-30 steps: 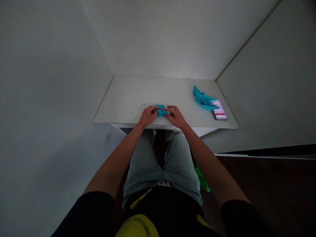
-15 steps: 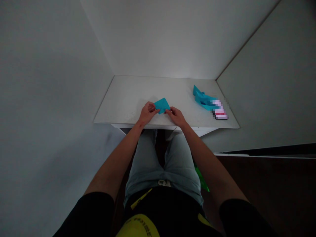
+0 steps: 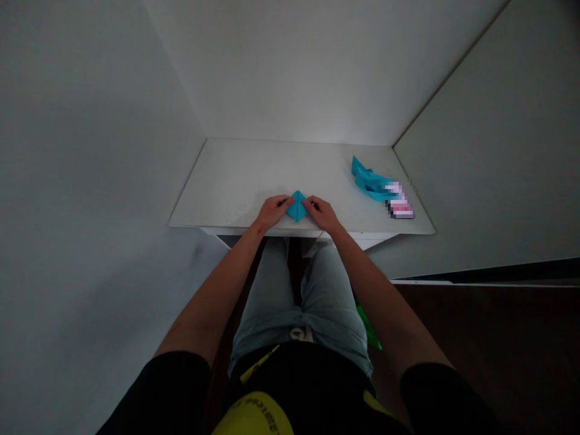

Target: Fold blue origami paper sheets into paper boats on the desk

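Note:
A small blue folded paper (image 3: 297, 207), diamond-shaped with a crease down its middle, is held near the front edge of the white table (image 3: 235, 175). My left hand (image 3: 275, 209) pinches its left corner, thumb on top. On the other side, my right hand (image 3: 319, 211) grips the right corner in the same way. The fingers beneath the paper are partly hidden.
Folded blue paper pieces (image 3: 369, 182) lie on the right part of the table, touching a pixelated pink and white object (image 3: 401, 205). Walls stand behind and on both sides. Something green (image 3: 370, 329) shows below, beside my right leg.
The paper in my hands has gone from a wider, uneven shape to a narrower, symmetrical diamond and sits slightly nearer to me. Both hands have shifted their grip to its side corners.

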Tool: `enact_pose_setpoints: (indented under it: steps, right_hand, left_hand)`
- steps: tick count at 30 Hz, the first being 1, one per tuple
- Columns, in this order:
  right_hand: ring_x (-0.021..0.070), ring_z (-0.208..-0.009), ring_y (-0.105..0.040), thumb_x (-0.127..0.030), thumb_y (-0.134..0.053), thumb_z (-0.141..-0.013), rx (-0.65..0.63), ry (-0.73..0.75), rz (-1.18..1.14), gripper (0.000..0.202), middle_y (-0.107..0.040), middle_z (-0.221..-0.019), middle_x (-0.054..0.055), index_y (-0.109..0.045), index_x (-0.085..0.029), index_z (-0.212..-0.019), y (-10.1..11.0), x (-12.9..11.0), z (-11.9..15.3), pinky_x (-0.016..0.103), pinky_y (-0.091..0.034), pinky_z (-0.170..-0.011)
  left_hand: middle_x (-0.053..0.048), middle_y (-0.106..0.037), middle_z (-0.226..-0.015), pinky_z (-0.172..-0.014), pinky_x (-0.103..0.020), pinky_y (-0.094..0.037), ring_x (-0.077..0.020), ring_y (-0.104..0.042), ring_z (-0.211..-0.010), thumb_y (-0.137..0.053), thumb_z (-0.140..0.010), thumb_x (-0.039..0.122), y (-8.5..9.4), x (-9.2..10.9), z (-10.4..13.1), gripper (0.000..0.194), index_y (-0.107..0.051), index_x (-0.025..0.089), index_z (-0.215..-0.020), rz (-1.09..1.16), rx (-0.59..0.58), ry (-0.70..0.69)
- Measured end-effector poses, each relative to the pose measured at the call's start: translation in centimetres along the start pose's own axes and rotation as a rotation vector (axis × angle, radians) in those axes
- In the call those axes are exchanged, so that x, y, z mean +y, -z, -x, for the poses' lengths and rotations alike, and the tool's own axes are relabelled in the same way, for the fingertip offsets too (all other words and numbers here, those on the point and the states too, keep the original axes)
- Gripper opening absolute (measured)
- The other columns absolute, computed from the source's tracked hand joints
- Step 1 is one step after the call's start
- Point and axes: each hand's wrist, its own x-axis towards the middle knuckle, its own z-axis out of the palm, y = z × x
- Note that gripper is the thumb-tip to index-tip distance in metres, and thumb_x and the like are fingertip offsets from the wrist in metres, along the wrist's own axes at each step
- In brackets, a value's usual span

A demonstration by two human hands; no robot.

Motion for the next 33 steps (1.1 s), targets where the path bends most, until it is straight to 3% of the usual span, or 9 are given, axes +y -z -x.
enact_pose_setpoints:
  steps: [7,12,17,21,24,26,28,30,33]
  right_hand:
    - [0.0213,-0.077,-0.061,-0.09,-0.055,-0.095,0.115,0.015,-0.036,0.068,-0.073,-0.088,0.005,-0.072,-0.025,-0.089,0.0,0.4,-0.2,0.037,-0.053,-0.076]
    - [0.0208,-0.072,-0.057,-0.086,-0.056,-0.095,0.233,-0.049,-0.131,0.06,-0.059,-0.075,0.0,-0.063,-0.027,-0.091,0.4,1.0,-0.1,0.035,-0.049,-0.07]
    - [0.0202,-0.065,-0.054,-0.081,-0.058,-0.096,0.366,-0.061,-0.21,0.053,-0.049,-0.068,-0.004,-0.048,-0.029,-0.089,0.6,2.2,-0.4,0.035,-0.048,-0.068]
    - [0.0191,-0.063,-0.052,-0.075,-0.06,-0.099,0.34,-0.054,-0.226,0.048,-0.046,-0.07,-0.005,-0.046,-0.03,-0.092,0.3,3.0,-0.8,0.033,-0.044,-0.062]
    - [0.0177,-0.069,-0.054,-0.07,-0.066,-0.097,0.42,-0.02,-0.239,0.045,-0.05,-0.075,-0.005,-0.046,-0.029,-0.094,0.0,3.3,-0.9,0.031,-0.046,-0.065]
    - [0.017,-0.072,-0.056,-0.065,-0.069,-0.095,0.476,0.002,-0.23,0.042,-0.054,-0.08,-0.005,-0.047,-0.029,-0.096,-0.2,3.4,-0.9,0.031,-0.048,-0.069]
    - [0.0169,-0.073,-0.058,-0.058,-0.068,-0.094,0.493,0.002,-0.207,0.036,-0.059,-0.083,-0.004,-0.05,-0.029,-0.102,-0.4,3.5,-0.8,0.031,-0.049,-0.07]
    - [0.0174,-0.072,-0.06,-0.052,-0.067,-0.094,0.451,-0.02,-0.16,0.033,-0.063,-0.085,-0.004,-0.053,-0.028,-0.113,-0.5,3.5,-0.6,0.032,-0.05,-0.071]
    - [0.021,-0.081,-0.066,-0.041,-0.066,-0.093,0.395,-0.031,0.015,0.043,-0.071,-0.097,0.003,-0.056,-0.024,-0.131,-0.5,2.9,-0.4,0.037,-0.055,-0.078]
  left_hand:
    - [-0.005,-0.085,-0.1,-0.093,-0.038,-0.06,-0.0248,-0.076,-0.097,-0.072,-0.099,0.062,-0.3,0.2,-0.1,0.043,-0.086,0.022,-0.097,0.091,0.079,0.0]
    - [-0.006,-0.08,-0.093,-0.087,-0.035,-0.06,-0.0226,-0.074,-0.091,-0.073,-0.097,0.066,0.1,-0.3,-0.2,0.047,-0.08,0.02,-0.093,0.168,0.212,-0.001]
    - [-0.003,-0.069,-0.082,-0.078,-0.033,-0.06,-0.0195,-0.072,-0.081,-0.07,-0.101,0.068,0.1,-1.3,-0.6,0.049,-0.059,0.023,-0.085,0.233,0.374,0.081]
    - [-0.002,-0.067,-0.084,-0.079,-0.032,-0.062,-0.0181,-0.073,-0.081,-0.071,-0.104,0.057,-0.2,-1.5,-0.8,0.041,-0.055,0.023,-0.089,0.256,0.394,0.106]
    - [-0.001,-0.067,-0.087,-0.079,-0.032,-0.063,-0.0171,-0.073,-0.079,-0.071,-0.106,0.043,-0.4,-1.3,-0.8,0.03,-0.054,0.023,-0.092,0.27,0.43,0.13]
    - [-0.003,-0.068,-0.093,-0.083,-0.034,-0.064,-0.0179,-0.074,-0.083,-0.07,-0.106,0.035,-0.5,-0.9,-0.5,0.02,-0.056,0.023,-0.098,0.208,0.469,0.13]
    - [-0.009,-0.071,-0.113,-0.096,-0.039,-0.063,-0.0215,-0.075,-0.1,-0.07,-0.104,0.028,-0.6,-0.2,0.1,0.016,-0.06,0.021,-0.114,0.042,0.529,0.079]
    - [-0.019,-0.065,-0.141,-0.114,-0.047,-0.057,-0.0289,-0.069,-0.129,-0.072,-0.1,0.024,-0.9,0.7,1.0,0.039,-0.059,0.019,-0.136,-0.21,0.559,-0.002]
    - [-0.021,-0.053,-0.167,-0.132,-0.057,-0.039,-0.0366,-0.049,-0.158,-0.069,-0.103,0.029,-1.5,2.2,2.2,0.051,-0.061,0.021,-0.152,-0.572,0.365,-0.11]
